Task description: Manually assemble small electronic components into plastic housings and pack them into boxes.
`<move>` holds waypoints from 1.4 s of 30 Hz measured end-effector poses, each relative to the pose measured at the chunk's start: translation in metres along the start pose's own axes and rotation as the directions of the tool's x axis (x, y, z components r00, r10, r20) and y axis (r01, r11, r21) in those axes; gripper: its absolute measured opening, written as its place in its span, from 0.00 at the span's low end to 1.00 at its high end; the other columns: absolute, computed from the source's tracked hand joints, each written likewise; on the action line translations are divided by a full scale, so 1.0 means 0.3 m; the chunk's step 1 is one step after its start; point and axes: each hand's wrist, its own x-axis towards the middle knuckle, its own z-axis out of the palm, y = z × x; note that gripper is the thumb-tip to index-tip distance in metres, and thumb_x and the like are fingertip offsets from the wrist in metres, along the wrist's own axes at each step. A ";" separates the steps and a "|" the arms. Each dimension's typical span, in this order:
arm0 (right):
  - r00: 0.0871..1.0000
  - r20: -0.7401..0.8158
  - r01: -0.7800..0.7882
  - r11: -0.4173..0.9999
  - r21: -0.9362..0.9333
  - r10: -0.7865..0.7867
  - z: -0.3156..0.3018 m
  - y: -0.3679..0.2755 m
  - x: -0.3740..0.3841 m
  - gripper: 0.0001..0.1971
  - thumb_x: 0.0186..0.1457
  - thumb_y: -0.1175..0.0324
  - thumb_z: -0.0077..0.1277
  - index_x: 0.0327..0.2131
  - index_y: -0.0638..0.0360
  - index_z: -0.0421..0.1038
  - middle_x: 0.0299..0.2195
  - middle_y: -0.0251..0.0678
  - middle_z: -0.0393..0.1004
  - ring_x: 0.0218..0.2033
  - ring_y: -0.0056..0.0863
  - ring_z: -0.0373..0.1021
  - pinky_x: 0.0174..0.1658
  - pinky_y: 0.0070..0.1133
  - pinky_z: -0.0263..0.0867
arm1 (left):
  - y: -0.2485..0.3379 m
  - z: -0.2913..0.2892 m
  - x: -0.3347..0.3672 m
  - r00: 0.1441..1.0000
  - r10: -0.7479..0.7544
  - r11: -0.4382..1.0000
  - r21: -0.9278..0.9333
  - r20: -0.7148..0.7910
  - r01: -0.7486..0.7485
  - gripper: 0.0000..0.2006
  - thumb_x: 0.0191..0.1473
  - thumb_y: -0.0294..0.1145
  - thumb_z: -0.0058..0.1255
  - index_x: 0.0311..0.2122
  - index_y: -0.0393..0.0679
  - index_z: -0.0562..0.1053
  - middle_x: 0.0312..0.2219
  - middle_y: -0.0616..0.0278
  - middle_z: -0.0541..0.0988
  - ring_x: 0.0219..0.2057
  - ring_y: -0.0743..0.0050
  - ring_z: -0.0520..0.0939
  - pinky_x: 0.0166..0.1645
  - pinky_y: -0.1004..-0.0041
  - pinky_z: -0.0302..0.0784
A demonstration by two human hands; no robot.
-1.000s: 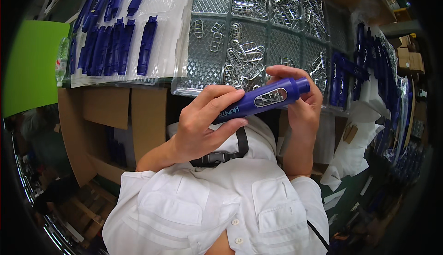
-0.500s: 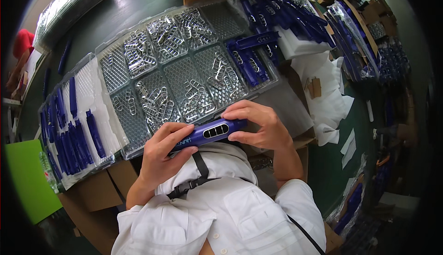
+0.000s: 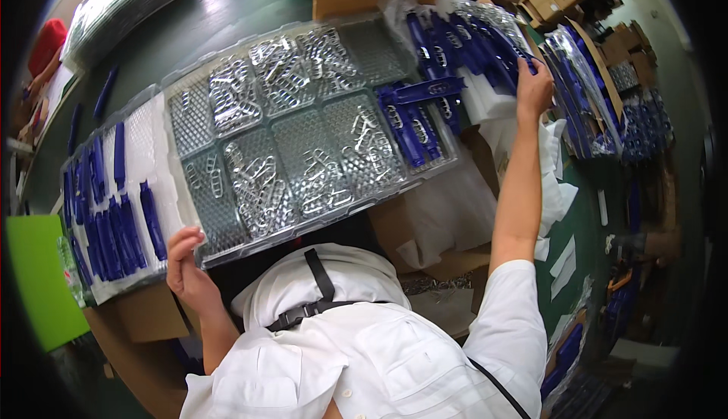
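My right arm stretches to the far right, where my right hand [image 3: 535,85] closes its fingers round the near end of a long blue plastic casing [image 3: 499,38]. That casing lies on a heap of similar blue casings [image 3: 462,43], several with silver oval frames. On the left, my left hand [image 3: 189,271] is raised by the near corner of the clear compartment tray [image 3: 292,231], its fingers curled together. Whether a small thing is between its fingertips cannot be made out. Small silver oval frames [image 3: 262,180] fill much of the compartment tray.
To the left, a white-lined tray [image 3: 144,142] carries rows of blue casings. More casings [image 3: 415,127] lie in the compartment tray's right end. White foam sheets [image 3: 557,191] and open cardboard [image 3: 394,225] are at the right. A bright green panel [image 3: 36,279] stands at far left.
Both hands have come off the blue casing held between them, which I cannot place now. My right hand has reached far right to the heap; my left has moved left and down.
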 end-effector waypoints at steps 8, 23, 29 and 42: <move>0.929 0.171 0.167 0.787 0.594 -0.327 -0.185 -0.339 -0.315 0.16 0.65 0.69 0.57 0.55 0.59 0.77 0.49 0.39 0.81 0.49 0.28 0.78 0.53 0.24 0.71 | -0.129 -0.564 -0.216 0.482 -0.118 0.946 0.048 -0.868 0.319 0.22 0.73 0.42 0.38 0.62 0.40 0.70 0.51 0.64 0.79 0.45 0.76 0.78 0.53 0.73 0.71; -0.031 0.098 0.781 0.037 0.624 -0.995 -0.242 -0.910 -0.932 0.14 0.60 0.75 0.57 0.50 0.59 0.76 0.57 0.36 0.75 0.53 0.40 0.72 0.55 0.32 0.71 | -0.067 -1.270 -1.208 -0.087 0.406 0.441 0.112 -0.909 0.890 0.23 0.65 0.34 0.47 0.62 0.36 0.66 0.57 0.45 0.74 0.56 0.55 0.76 0.61 0.63 0.70; -0.091 0.172 0.719 0.055 0.693 -0.981 -0.235 -0.958 -1.008 0.14 0.60 0.75 0.57 0.50 0.58 0.75 0.51 0.39 0.77 0.51 0.41 0.72 0.54 0.33 0.70 | -0.219 -1.439 -1.473 0.252 -0.169 -0.006 0.257 -0.953 0.966 0.17 0.59 0.33 0.51 0.53 0.47 0.78 0.58 0.45 0.74 0.56 0.39 0.77 0.56 0.54 0.75; 0.098 0.739 -0.397 0.655 0.643 -0.666 -0.306 -0.986 -0.988 0.12 0.67 0.70 0.54 0.49 0.66 0.79 0.35 0.32 0.82 0.35 0.17 0.76 0.40 0.16 0.72 | -0.387 -1.457 -1.559 0.597 -0.040 -0.264 0.585 -0.801 0.767 0.19 0.66 0.42 0.51 0.53 0.38 0.73 0.53 0.47 0.75 0.52 0.43 0.78 0.53 0.55 0.75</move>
